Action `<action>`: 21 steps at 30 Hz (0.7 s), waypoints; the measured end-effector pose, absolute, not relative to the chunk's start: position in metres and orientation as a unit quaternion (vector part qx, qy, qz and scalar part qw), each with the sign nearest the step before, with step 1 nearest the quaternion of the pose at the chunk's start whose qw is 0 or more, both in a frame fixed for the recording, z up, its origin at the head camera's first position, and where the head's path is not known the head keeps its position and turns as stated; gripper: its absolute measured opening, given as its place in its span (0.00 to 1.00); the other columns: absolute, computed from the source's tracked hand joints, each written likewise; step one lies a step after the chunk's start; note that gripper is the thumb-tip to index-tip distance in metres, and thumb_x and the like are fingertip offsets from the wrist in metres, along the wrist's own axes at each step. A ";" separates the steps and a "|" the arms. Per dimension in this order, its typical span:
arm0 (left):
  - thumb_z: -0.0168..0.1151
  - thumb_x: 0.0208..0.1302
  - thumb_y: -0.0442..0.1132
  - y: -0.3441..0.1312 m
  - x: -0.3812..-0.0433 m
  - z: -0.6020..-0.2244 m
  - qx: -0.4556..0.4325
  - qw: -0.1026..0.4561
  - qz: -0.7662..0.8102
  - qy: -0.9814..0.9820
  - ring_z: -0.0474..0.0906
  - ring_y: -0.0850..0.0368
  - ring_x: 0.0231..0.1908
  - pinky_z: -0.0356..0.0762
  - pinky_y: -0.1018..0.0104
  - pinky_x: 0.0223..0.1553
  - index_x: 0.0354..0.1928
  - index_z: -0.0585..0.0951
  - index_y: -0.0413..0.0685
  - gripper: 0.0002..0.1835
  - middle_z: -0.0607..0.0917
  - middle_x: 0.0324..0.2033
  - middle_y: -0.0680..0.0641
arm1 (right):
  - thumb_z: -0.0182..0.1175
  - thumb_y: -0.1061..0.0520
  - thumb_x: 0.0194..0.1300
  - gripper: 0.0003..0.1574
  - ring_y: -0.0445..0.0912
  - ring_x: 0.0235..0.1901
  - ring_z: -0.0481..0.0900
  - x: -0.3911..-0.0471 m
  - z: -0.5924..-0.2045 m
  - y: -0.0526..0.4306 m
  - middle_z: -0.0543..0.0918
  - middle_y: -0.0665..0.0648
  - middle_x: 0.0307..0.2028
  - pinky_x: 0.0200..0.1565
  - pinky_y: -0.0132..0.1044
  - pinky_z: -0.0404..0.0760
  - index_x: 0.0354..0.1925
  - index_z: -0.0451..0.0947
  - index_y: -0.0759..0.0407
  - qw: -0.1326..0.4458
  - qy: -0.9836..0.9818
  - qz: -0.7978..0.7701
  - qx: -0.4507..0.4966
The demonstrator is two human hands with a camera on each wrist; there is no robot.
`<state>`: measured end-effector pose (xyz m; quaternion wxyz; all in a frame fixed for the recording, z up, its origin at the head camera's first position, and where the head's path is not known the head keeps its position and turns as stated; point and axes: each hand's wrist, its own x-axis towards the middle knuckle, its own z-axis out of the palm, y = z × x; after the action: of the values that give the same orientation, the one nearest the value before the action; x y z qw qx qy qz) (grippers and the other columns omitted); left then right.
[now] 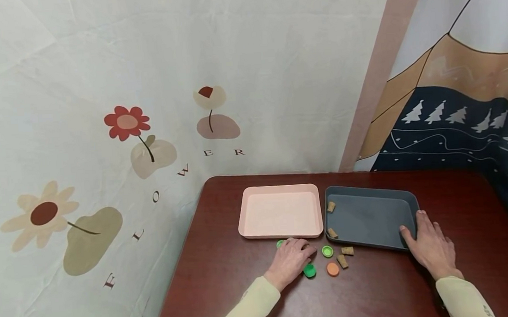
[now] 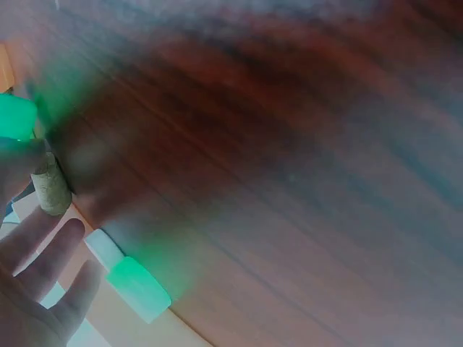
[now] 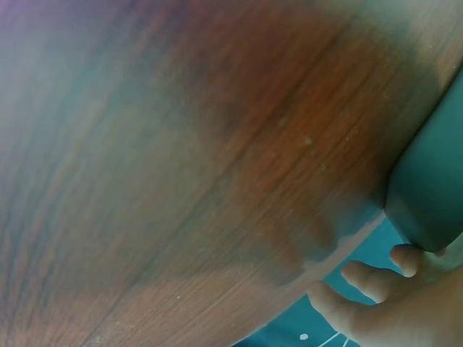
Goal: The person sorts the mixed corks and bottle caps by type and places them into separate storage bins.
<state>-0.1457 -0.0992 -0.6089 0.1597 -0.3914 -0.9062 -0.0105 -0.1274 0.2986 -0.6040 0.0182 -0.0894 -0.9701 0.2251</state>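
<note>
My left hand (image 1: 289, 260) is low over the table in front of the pink tray (image 1: 281, 235). In the left wrist view its thumb and a finger pinch a cork (image 2: 52, 189); the head view hides this cork. Around that hand lie a dark green bottle cap (image 1: 309, 271), a light green cap (image 1: 327, 251) and another green cap (image 1: 279, 243), partly covered. My right hand (image 1: 432, 246) holds the right end of the grey tray (image 1: 375, 241), thumb over the rim and fingers along the outside. Two corks, an upper cork (image 1: 331, 206) and a lower cork (image 1: 332, 233), lie at this tray's left side.
An orange cap (image 1: 333, 269) and two loose corks, one cork (image 1: 347, 251) nearer the grey tray and one cork (image 1: 342, 261) beside the cap, lie on the dark red table (image 1: 317, 306). A printed curtain (image 1: 284, 78) hangs behind the table.
</note>
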 end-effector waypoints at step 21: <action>0.72 0.67 0.49 -0.104 -0.141 -0.605 -0.395 0.208 -0.080 -0.891 0.81 0.58 0.52 0.78 0.59 0.55 0.44 0.88 0.61 0.07 0.85 0.48 0.56 | 0.44 0.34 0.79 0.55 0.81 0.69 0.52 -0.127 -0.603 0.298 0.48 0.77 0.77 0.58 0.83 0.54 0.80 0.40 0.72 0.014 -0.970 0.224 -0.089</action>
<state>-0.1406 -0.1041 -0.6053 0.2080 -0.3952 -0.8912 -0.0799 -0.1273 0.2982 -0.6026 0.0138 -0.0890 -0.9704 0.2242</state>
